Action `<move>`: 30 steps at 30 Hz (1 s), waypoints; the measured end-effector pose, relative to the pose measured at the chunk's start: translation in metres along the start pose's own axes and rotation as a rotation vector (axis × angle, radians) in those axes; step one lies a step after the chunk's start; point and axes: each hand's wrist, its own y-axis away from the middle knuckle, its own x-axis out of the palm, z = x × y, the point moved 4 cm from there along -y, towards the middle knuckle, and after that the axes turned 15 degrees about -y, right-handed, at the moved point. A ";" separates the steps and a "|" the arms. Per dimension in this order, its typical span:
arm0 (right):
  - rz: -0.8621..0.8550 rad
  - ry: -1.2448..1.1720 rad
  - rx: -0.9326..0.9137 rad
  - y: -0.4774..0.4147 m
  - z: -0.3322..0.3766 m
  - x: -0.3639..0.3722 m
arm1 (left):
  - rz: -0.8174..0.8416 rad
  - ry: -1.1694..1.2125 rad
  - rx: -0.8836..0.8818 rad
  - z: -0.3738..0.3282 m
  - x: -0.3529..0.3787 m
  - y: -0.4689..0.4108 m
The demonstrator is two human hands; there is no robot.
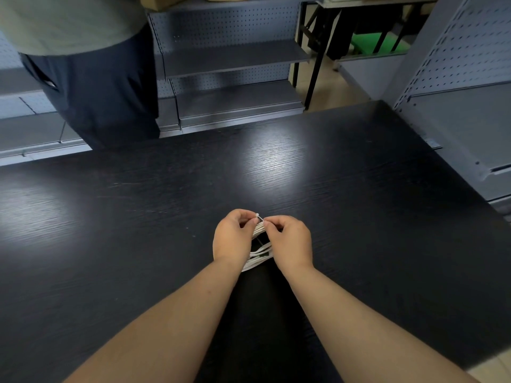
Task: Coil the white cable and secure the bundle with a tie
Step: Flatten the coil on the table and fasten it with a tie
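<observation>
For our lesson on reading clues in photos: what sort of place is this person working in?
Probably a shop or stockroom: grey retail-style pegboard shelving stands beyond the black worktable, and another such unit stands at its right.

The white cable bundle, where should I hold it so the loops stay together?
Probably the far end of the white cable bundle, beside the tie, where its strands are pinched tight. Come from both sides, as the left hand and right hand do; nearer the wrists the loops fan apart.
</observation>
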 end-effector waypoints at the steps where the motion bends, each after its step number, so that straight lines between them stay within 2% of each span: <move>1: -0.004 -0.002 -0.001 0.000 0.000 0.000 | 0.001 -0.001 0.001 0.000 0.000 0.000; 15: -0.012 -0.013 0.007 0.002 0.000 0.000 | -0.008 -0.010 0.027 -0.001 -0.001 0.000; 30: -0.016 0.003 0.069 0.002 0.001 0.002 | -0.004 0.026 -0.031 0.000 -0.001 -0.001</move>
